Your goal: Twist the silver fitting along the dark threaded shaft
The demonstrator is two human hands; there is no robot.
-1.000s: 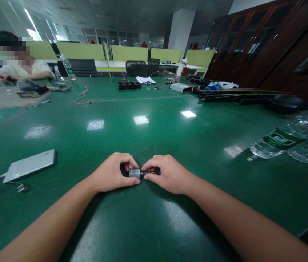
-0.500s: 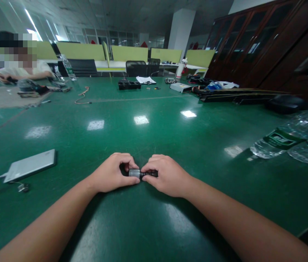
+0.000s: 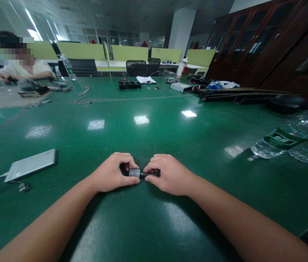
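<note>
My left hand [image 3: 114, 171] pinches a small grey cylinder [image 3: 134, 173] between thumb and fingers, low over the green table. From the cylinder's right end sticks a thin black ribbed shaft [image 3: 143, 174], which could be a spring or a thread. My right hand [image 3: 167, 174] is closed round this shaft with thumb and fingertips; its far end is partly hidden by the palm. Cylinder and shaft lie in one line, level, between the two hands.
On the green table [image 3: 132, 134], a silver flat box with a cable [image 3: 32, 164] lies left, beside a small metal piece [image 3: 23, 187]. Plastic bottles [image 3: 280, 140] lie right. Further back are a black tray [image 3: 129, 84] and dark long parts [image 3: 224, 96]. A person [image 3: 24, 71] sits far left.
My right hand has shifted slightly to the right along the shaft, so more of the ribbed part shows beside the cylinder. My left hand has stayed in place.
</note>
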